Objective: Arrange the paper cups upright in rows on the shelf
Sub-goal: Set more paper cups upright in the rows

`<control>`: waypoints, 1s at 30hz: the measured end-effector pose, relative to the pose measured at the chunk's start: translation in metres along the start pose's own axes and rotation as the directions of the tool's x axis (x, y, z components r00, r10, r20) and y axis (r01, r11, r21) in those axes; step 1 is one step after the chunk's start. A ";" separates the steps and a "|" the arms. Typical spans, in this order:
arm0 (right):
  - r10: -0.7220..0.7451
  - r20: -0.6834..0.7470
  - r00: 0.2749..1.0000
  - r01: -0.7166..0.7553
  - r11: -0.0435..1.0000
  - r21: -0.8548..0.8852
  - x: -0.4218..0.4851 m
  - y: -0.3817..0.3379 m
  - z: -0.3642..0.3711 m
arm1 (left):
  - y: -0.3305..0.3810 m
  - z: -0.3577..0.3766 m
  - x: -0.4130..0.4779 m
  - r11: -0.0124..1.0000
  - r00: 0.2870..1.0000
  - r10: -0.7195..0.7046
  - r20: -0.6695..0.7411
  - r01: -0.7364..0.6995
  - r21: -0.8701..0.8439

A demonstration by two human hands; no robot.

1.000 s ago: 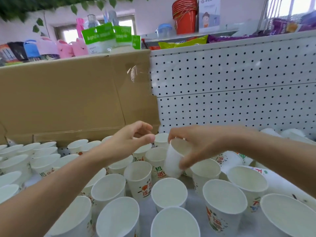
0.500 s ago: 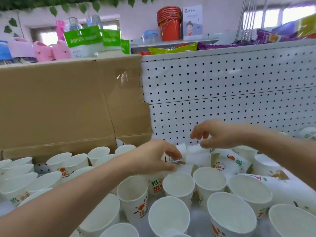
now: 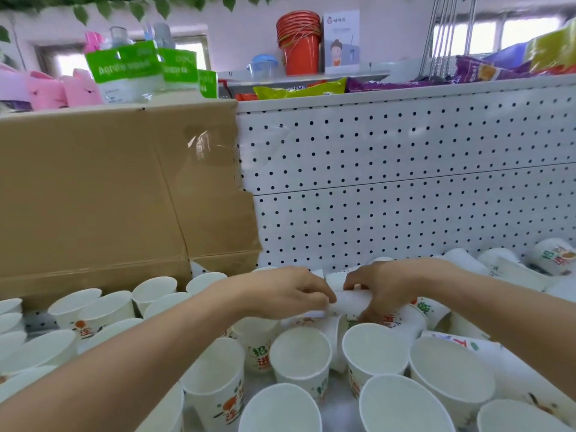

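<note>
Several white paper cups with orange and green print stand upright on the shelf [image 3: 338, 413], such as one upright cup [image 3: 300, 357] in front of my hands. Between my hands a white paper cup [image 3: 350, 304] lies on its side above the others. My left hand [image 3: 280, 291] pinches its left end with curled fingers. My right hand [image 3: 389, 285] grips its right part from above, thumb underneath. More cups [image 3: 554, 255] lie tipped over at the right, by the back panel.
A white pegboard back panel [image 3: 405, 188] closes the shelf behind the cups. A large cardboard box [image 3: 109, 198] stands at the back left, with upright cups in front of it. Snack bags, green packs and an orange bucket stack [image 3: 299, 42] sit above.
My right hand has come down and left from above the tipped cups to grip a lying cup. My left hand has met it at the cup's other end.
</note>
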State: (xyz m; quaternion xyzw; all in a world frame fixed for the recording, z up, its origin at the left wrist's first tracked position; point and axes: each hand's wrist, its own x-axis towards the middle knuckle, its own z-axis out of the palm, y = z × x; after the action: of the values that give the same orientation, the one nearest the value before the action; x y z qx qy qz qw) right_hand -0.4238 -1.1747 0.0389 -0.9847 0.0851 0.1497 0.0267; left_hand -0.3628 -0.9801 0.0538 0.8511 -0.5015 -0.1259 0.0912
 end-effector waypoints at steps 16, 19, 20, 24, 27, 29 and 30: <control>-0.074 -0.112 0.991 0.072 0.997 -0.025 -0.014 0.008 -0.030 | 0.019 0.027 0.012 0.964 0.998 -0.054 0.010 0.050 0.261; -0.040 -0.068 0.997 0.036 0.997 -0.063 -0.011 0.009 -0.026 | 0.018 0.030 0.014 0.958 0.999 -0.036 -0.035 0.044 0.285; -0.038 -0.073 0.997 0.034 0.998 -0.053 -0.008 0.012 -0.024 | 0.016 0.029 0.013 0.964 0.998 -0.027 -0.061 0.042 0.261; -0.065 -0.222 0.973 0.084 0.994 0.077 -0.002 0.025 -0.026 | 0.005 0.017 0.006 0.992 0.981 -0.060 -0.182 0.079 0.095; -0.063 -0.331 0.941 0.081 0.996 0.041 0.005 0.036 -0.028 | 0.003 0.015 0.002 0.992 0.976 -0.067 -0.208 0.087 0.089; -0.035 -0.347 0.937 0.035 0.999 -0.006 0.012 0.040 -0.028 | 0.005 0.011 -0.001 0.982 0.987 -0.078 -0.140 0.101 0.162; -0.011 -0.336 0.942 0.002 1.000 -0.026 0.016 0.041 -0.027 | 0.006 0.005 -0.002 0.981 0.990 -0.095 -0.102 0.110 0.158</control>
State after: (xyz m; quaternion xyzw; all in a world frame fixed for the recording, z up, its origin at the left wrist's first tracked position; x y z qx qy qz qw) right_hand -0.4083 -1.2199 0.0587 -0.9963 0.0833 -0.0196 -0.0001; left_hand -0.3701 -0.9812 0.0508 0.8854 -0.4607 -0.0489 0.0381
